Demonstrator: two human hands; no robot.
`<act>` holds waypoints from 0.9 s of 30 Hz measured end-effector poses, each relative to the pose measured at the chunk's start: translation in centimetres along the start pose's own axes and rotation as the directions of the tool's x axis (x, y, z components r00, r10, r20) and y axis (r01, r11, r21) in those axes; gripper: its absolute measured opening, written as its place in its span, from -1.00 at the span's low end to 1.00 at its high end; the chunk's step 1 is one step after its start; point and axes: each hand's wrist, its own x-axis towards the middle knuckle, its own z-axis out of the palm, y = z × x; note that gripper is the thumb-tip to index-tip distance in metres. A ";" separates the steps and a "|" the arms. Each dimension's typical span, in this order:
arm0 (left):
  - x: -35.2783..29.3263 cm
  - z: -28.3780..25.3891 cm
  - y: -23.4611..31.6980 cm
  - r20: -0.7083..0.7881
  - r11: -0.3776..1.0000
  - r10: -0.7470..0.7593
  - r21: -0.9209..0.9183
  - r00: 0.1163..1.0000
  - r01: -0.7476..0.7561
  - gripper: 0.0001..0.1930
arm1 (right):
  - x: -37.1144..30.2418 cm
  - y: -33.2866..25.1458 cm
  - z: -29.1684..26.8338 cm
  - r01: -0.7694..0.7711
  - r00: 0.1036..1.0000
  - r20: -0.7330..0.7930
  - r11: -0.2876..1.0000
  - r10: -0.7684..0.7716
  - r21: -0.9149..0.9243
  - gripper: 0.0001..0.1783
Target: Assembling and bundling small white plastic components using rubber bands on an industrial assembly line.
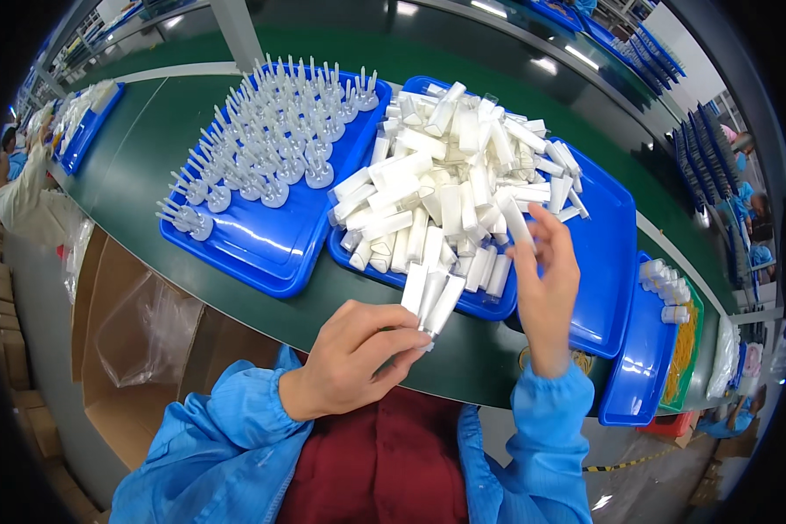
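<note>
My left hand (358, 354) is closed on a small bundle of white, flat-sided pieces in clear wrap (431, 295), pinched at their lower ends so that they fan upward. At the right edge of a heap of similar white wrapped pieces (450, 196), my right hand (546, 271) has its thumb and fingers around one white wrapped piece (516, 225). Its fingers are slightly blurred. The heap fills a blue tray (371, 269) and rises above its rim. What exactly is inside the wrap cannot be made out.
Left of the heap, a blue tray (253, 253) holds rows of upright clear stemmed parts (271, 148). Another blue tray (598, 253) lies right of the heap. Farther right, white rolls (664, 279) stand near yellow strands (679, 354). An open cardboard box (140, 349) stands below the green table's left edge.
</note>
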 end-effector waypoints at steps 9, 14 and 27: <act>0.9 0.2 0.5 0.206 0.991 0.112 0.050 0.972 -0.125 -0.71 | -6.6 -3.4 -4.1 0.140 0.920 0.389 0.967 -0.046 -0.215 -0.35; 1.5 -0.1 2.0 0.254 0.984 0.174 -0.072 0.952 -0.161 -0.72 | -5.3 -4.2 -3.3 -0.335 0.941 0.112 0.842 0.318 0.423 -0.30; 1.9 -0.4 3.0 0.323 0.969 0.236 -0.153 0.916 -0.195 -0.69 | -7.2 -2.0 -2.3 -0.306 0.936 0.034 0.759 0.352 0.575 -0.61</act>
